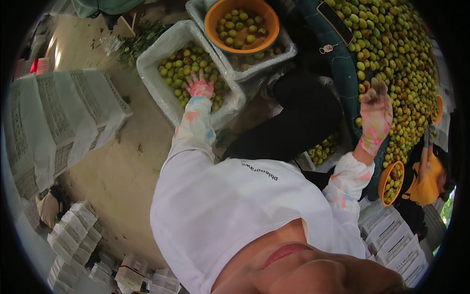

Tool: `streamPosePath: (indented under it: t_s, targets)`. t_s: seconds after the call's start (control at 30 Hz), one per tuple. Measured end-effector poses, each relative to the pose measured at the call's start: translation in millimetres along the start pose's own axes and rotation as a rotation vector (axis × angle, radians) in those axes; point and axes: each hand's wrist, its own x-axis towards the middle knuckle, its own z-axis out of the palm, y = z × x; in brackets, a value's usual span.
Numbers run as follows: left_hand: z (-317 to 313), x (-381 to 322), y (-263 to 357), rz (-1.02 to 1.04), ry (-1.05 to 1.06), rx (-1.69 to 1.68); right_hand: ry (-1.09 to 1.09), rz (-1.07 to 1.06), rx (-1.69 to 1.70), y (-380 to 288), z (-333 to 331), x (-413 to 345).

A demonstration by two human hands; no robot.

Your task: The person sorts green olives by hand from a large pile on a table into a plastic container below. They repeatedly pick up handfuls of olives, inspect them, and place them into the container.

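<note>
My left hand (200, 85), in a pink-patterned glove, rests with spread fingers on small round green fruits (178, 68) inside a plastic-lined crate (156, 47). What lies under its palm is hidden. My right hand (376, 110), gloved alike with darkened fingertips, is raised at the near edge of a large heap of green and brownish fruits (396, 66); its fingers are slightly bent and no fruit shows in it. An orange basin (272, 35) holding several fruits sits on a second lined crate (253, 71). A phone (335, 22) lies beside the heap.
Dark green cloth (339, 68) borders the heap. Another orange basin (383, 183) with fruits stands at right, near a person in yellow (426, 180). Stacked crates (69, 121) stand at left and more (398, 239) at lower right. Leafy twigs (141, 40) lie on the floor.
</note>
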Motion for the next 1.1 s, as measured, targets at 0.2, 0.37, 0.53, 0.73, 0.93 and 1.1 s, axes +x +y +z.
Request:
streamPosePath:
  t_s: [0.2, 0.37, 0.53, 0.73, 0.93, 1.1]
  targets:
    - [16.9, 57.9, -50.7, 0.116, 0.094, 0.033, 0.585, -0.136, -0.202, -19.3, -36.5, -55.7]
    - [2.6, 102.6, -35.5, -0.04, -0.016, 0.037, 0.411, -0.002, -0.252, -10.5, -50.0, -61.2]
    - [15.1, 77.7, -5.4, -0.071, 0.215, -0.02, 0.403, 0.034, -0.202, 1.1, -48.1, -41.2]
    - [29.2, -38.5, -14.9, 0.29, 0.186, 0.118, 0.395, 0.034, -0.159, 19.2, -46.2, -25.9]
    - [-37.4, -48.8, -29.4, 0.469, -0.322, 0.139, 0.509, -0.017, -0.162, 10.2, -59.4, -49.0]
    - [-102.1, 8.6, 10.5, 0.455, 0.373, -0.355, 0.527, -0.143, -0.266, -19.1, -73.9, -90.7]
